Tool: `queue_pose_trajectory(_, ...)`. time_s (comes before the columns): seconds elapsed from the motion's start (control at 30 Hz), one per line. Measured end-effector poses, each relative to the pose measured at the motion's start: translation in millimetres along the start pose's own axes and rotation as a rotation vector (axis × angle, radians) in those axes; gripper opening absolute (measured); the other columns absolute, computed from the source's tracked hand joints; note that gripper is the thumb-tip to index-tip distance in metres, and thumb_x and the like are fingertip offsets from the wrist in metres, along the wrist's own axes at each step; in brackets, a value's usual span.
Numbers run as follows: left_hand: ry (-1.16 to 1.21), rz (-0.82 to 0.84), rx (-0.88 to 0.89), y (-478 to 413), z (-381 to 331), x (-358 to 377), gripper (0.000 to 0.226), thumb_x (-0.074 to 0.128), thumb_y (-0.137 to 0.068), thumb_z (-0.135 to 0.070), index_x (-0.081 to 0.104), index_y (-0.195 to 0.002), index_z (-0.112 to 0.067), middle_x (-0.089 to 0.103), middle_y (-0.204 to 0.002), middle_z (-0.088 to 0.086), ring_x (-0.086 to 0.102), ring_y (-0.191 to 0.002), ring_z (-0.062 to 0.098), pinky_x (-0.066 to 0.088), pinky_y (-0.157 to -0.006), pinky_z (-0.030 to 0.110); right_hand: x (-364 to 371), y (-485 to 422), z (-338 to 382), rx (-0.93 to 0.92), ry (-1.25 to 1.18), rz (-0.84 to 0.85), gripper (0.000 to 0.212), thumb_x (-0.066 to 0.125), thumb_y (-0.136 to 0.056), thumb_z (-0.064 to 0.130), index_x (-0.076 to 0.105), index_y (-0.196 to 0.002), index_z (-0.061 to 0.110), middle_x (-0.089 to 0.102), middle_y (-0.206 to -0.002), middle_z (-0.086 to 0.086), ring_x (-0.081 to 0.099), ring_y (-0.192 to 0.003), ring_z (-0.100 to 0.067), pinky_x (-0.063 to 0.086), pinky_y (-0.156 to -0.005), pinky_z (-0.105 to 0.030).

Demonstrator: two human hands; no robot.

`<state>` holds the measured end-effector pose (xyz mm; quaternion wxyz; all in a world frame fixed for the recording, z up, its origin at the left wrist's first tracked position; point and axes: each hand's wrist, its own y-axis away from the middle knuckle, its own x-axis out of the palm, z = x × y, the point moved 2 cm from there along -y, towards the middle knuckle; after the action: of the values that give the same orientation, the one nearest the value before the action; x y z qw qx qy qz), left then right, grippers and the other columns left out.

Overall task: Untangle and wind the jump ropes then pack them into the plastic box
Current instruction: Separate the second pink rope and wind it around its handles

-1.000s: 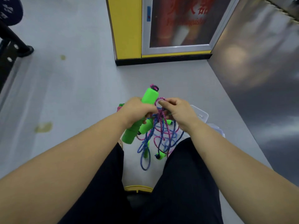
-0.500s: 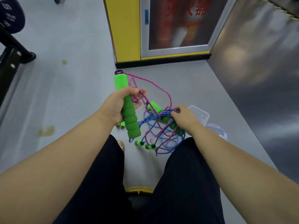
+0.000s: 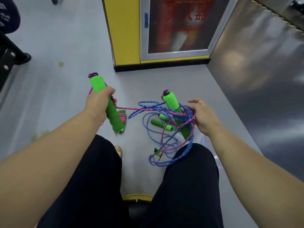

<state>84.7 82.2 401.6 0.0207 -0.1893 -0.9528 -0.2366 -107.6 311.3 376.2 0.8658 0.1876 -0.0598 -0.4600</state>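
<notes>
My left hand (image 3: 98,104) grips a large green foam handle (image 3: 97,83) of the pink jump rope, held slanting above the floor. Its pink cord (image 3: 139,109) runs nearly taut to the right into a tangle of blue and pink ropes (image 3: 171,145). My right hand (image 3: 204,117) holds that tangle by several strands, index finger stretched out. A second large green handle (image 3: 171,101) sticks up out of the tangle. Smaller green handles (image 3: 158,123) dangle lower in it. The clear plastic box (image 3: 202,139) is mostly hidden behind my right hand and the ropes.
A wound pink rope bundle (image 3: 122,116) lies on the grey floor behind the left handle. Ahead stands a yellow cabinet (image 3: 126,30) with a glass door; a metal wall (image 3: 255,79) runs along the right. Black equipment (image 3: 8,60) is at far left. My legs fill the foreground.
My hands have drawn apart: the left went left with its handle, the right went right with the tangle. The pink cord is stretched between them and the second large handle has come up.
</notes>
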Motion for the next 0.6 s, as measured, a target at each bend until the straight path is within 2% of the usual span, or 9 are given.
queue_pose_trajectory(0.1,0.268,0.1,-0.08,6,-11,17,0.023,0.053,-0.087,-0.005,0.043,-0.068,-0.012,0.041,-0.047,-0.001,0.044,-0.035,0.01,0.049,-0.047,0.023,1,-5,-14,0.022,0.234,0.114,0.023,0.037,-0.098,0.01,0.054,-0.111,0.016,0.045,-0.067,0.0,0.041,-0.057,-0.009,0.043,-0.057,-0.021)
queue_pose_trajectory(0.2,0.275,0.234,-0.102,24,-13,44,0.024,0.052,-0.088,-0.005,0.044,-0.066,-0.01,0.041,-0.045,0.0,0.045,-0.037,0.011,0.055,-0.058,0.03,9,-11,-27,0.032,0.254,0.046,0.025,0.038,-0.099,0.012,0.056,-0.116,0.007,0.041,-0.067,-0.002,0.037,-0.055,-0.011,0.046,-0.053,-0.022)
queue_pose_trajectory(0.27,0.255,0.302,-0.118,35,-11,55,0.024,0.052,-0.089,-0.006,0.045,-0.066,-0.009,0.041,-0.05,0.003,0.047,-0.041,0.013,0.057,-0.062,0.032,15,-13,-26,0.053,0.256,-0.009,0.022,0.045,-0.098,0.018,0.057,-0.114,0.01,0.049,-0.079,-0.002,0.039,-0.055,-0.01,0.048,-0.052,-0.021)
queue_pose_trajectory(0.33,0.244,0.366,-0.146,42,-9,63,0.023,0.052,-0.089,-0.007,0.046,-0.067,-0.008,0.042,-0.055,0.006,0.049,-0.043,0.014,0.058,-0.066,0.035,18,-19,-26,0.048,0.381,-0.028,0.025,0.051,-0.094,0.018,0.061,-0.115,0.009,0.056,-0.098,-0.005,0.046,-0.063,-0.009,0.048,-0.065,-0.025)
queue_pose_trajectory(0.4,0.266,0.412,-0.183,48,-9,70,0.022,0.051,-0.09,-0.008,0.046,-0.068,-0.007,0.042,-0.058,0.009,0.05,-0.047,0.016,0.058,-0.067,0.037,23,-17,-24,0.002,0.626,-0.017,0.034,0.06,-0.086,0.014,0.06,-0.12,0.01,0.052,-0.118,-0.007,0.054,-0.091,-0.016,0.044,-0.087,-0.028)
queue_pose_trajectory(0.43,0.282,0.427,-0.207,52,-9,74,0.022,0.05,-0.09,-0.009,0.046,-0.068,-0.007,0.042,-0.057,0.009,0.05,-0.047,0.016,0.058,-0.066,0.038,28,-13,-20,-0.083,0.75,0.014,0.043,0.064,-0.082,0.013,0.056,-0.124,0.013,0.047,-0.129,-0.009,0.05,-0.111,-0.021,0.038,-0.099,-0.029)
queue_pose_trajectory(0.5,0.303,0.45,-0.252,61,-10,84,0.024,0.048,-0.091,-0.009,0.045,-0.067,-0.007,0.045,-0.05,0.007,0.051,-0.044,0.016,0.057,-0.069,0.038,49,1,-10,-0.292,0.758,0.218,0.056,0.068,-0.078,0.008,0.048,-0.131,0.014,0.04,-0.138,-0.005,0.039,-0.129,-0.018,0.028,-0.106,-0.022)
queue_pose_trajectory(0.53,0.314,0.461,-0.272,65,-10,88,0.025,0.047,-0.091,-0.01,0.045,-0.067,-0.008,0.045,-0.047,0.007,0.051,-0.042,0.016,0.056,-0.072,0.039,62,11,-5,-0.33,0.684,0.365,0.054,0.068,-0.08,0.008,0.048,-0.129,0.014,0.046,-0.132,0.001,0.044,-0.123,-0.011,0.031,-0.102,-0.018)
queue_pose_trajectory(0.6,0.349,0.477,-0.293,70,-13,94,0.025,0.047,-0.091,-0.01,0.044,-0.067,-0.008,0.046,-0.047,0.006,0.051,-0.042,0.015,0.054,-0.075,0.04,82,25,-7,-0.27,0.659,0.569,0.027,0.062,-0.087,0.016,0.059,-0.114,0.012,0.061,-0.116,0.002,0.056,-0.101,-0.006,0.042,-0.092,-0.02)
